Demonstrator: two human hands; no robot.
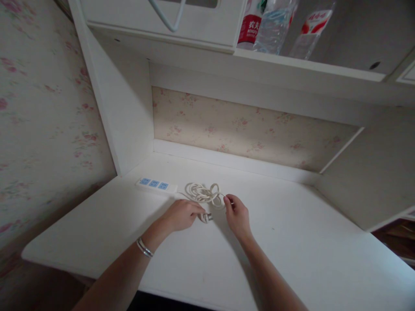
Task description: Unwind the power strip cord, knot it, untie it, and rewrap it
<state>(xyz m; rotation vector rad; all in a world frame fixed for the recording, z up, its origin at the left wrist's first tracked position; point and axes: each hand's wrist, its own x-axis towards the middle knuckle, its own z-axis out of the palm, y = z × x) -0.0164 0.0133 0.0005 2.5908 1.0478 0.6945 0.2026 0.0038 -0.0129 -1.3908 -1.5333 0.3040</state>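
A white power strip (154, 185) with blue socket faces lies on the white desk, toward the left. Its white cord (202, 193) is gathered in loose loops to the right of the strip, with a tied-looking bundle at the loops' right end. My left hand (183, 214), with bangles at the wrist, has its fingertips closed on the plug (206, 217), whose metal prongs point right. At the right side of the coil, my right hand (237, 214) pinches a piece of the cord between thumb and forefinger.
The desk (292, 259) runs back to a panel of floral wallpaper (241, 125) between white side boards. Overhead, a shelf (308, 65) holds several plastic bottles (275, 23), beside a white cabinet door (129, 17) with a handle.
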